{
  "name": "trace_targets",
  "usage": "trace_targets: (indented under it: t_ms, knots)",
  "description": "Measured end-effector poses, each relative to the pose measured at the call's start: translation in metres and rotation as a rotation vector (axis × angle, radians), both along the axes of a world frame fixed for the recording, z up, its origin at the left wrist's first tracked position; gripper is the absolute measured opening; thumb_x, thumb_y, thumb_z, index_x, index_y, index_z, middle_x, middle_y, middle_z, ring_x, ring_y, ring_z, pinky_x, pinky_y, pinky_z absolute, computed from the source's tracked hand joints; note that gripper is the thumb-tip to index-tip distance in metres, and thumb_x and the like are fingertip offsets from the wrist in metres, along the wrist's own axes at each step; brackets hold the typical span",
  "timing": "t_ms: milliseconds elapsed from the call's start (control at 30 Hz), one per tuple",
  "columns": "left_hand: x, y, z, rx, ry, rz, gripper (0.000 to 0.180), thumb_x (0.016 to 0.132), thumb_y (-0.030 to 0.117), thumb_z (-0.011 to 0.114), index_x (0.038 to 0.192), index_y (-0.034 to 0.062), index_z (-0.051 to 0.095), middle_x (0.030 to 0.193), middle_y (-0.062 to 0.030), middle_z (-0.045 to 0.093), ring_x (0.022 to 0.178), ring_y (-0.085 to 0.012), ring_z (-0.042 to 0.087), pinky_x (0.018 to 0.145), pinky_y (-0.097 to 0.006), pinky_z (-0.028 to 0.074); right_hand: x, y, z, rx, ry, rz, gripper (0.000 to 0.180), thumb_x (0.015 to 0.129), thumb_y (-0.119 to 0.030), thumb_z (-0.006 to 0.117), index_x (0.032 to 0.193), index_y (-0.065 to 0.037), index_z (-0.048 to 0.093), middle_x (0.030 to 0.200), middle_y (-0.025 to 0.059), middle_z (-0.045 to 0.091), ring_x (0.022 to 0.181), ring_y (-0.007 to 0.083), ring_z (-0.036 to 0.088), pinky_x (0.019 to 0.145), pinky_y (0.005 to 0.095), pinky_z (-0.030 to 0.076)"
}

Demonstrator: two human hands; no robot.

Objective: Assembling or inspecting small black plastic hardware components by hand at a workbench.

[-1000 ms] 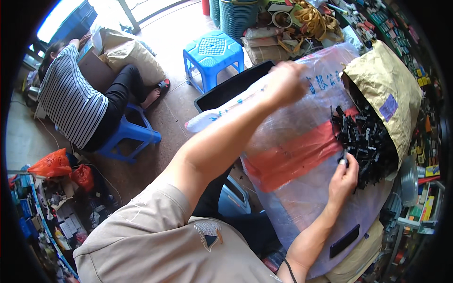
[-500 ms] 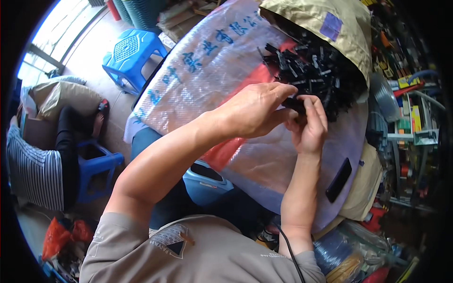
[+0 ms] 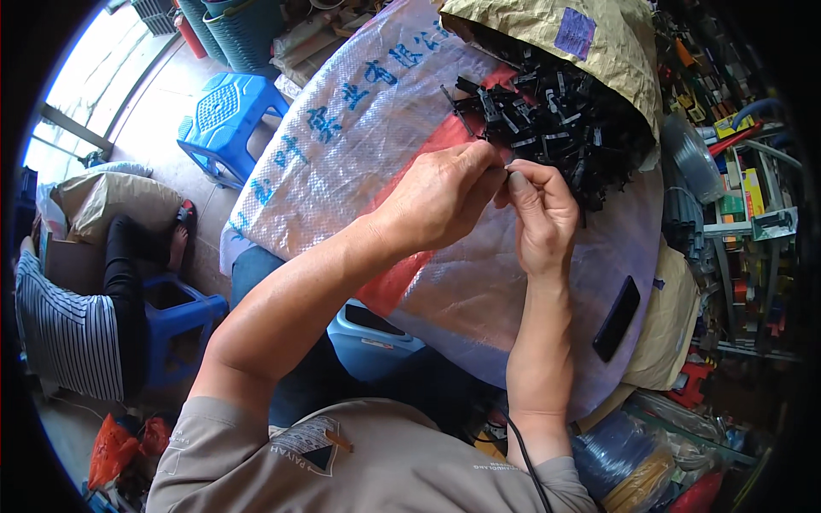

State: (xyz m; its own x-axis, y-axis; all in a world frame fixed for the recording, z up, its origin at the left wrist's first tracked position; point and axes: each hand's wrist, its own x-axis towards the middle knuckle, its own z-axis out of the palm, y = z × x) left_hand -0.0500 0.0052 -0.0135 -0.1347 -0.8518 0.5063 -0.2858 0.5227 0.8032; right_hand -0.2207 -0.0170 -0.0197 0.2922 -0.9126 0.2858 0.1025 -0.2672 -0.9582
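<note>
My left hand and my right hand meet fingertip to fingertip over a white woven sack with a red band. Both pinch a small black plastic part that is mostly hidden by the fingers. Just beyond them lies a heap of small black plastic parts, spilling from a brown paper bag at the top of the view. A flat black rectangular object rests on the sack to the right of my right forearm.
A blue plastic stool stands at the upper left. A person in a striped top sits on another blue stool at the left. Cluttered shelves line the right side. Coiled hoses lie at the lower right.
A second ago my left hand was raised up on the sack and my right hand reached into the black parts. Both hands have since come together on one small part; the view has tilted.
</note>
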Motion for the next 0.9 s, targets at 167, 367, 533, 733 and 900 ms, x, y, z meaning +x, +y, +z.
trace_targets:
  t_ms: [167,367,533,733,900]
  knots:
    - [-0.003,-0.003,-0.005,-0.069,0.069,-0.041,0.010,0.086,0.001,0.059,0.095,0.0008,0.056,0.078,-0.0131,0.063,0.072,-0.0291,0.064,0.063,-0.035,0.050,0.002,0.000,0.001,0.082,-0.067,0.021,0.014,0.093,-0.007,0.057,0.103,0.001,0.062,0.086,0.0036,0.062,0.074,0.0082,0.055,0.070,0.0211,0.045]
    - [-0.006,0.002,-0.004,0.066,0.067,0.046,0.008,0.083,0.003,0.063,0.088,0.0015,0.058,0.077,-0.0115,0.061,0.068,-0.0244,0.061,0.060,-0.032,0.047,0.002,0.002,0.000,0.081,-0.103,0.043,0.016,0.090,-0.002,0.055,0.103,0.002,0.061,0.089,0.0045,0.062,0.075,0.0080,0.054,0.070,0.0213,0.044]
    - [-0.010,0.006,-0.006,-0.034,0.038,0.081,0.008,0.083,0.004,0.063,0.088,0.0002,0.057,0.076,-0.0116,0.060,0.068,-0.0181,0.058,0.061,-0.031,0.046,0.002,0.002,-0.001,0.043,-0.135,0.060,0.018,0.087,0.000,0.055,0.104,0.003,0.061,0.092,0.0039,0.061,0.075,0.0077,0.054,0.070,0.0210,0.044]
    - [-0.006,0.010,0.007,0.472,0.481,-0.069,0.012,0.093,0.012,0.057,0.095,-0.0005,0.058,0.082,-0.0050,0.060,0.070,-0.0108,0.055,0.063,-0.029,0.047,-0.001,0.002,0.008,0.186,-0.121,0.114,0.014,0.088,-0.001,0.058,0.102,0.001,0.062,0.090,0.0022,0.062,0.074,0.0060,0.052,0.069,0.0200,0.043]
    - [0.008,0.010,0.016,0.740,0.499,-0.286,0.024,0.096,0.019,0.054,0.100,-0.0034,0.060,0.078,-0.0030,0.060,0.067,-0.0087,0.055,0.059,-0.024,0.046,-0.012,0.003,0.019,0.146,0.178,0.111,0.011,0.090,-0.011,0.065,0.093,-0.001,0.064,0.074,-0.0003,0.062,0.063,0.0038,0.050,0.057,0.0181,0.040]
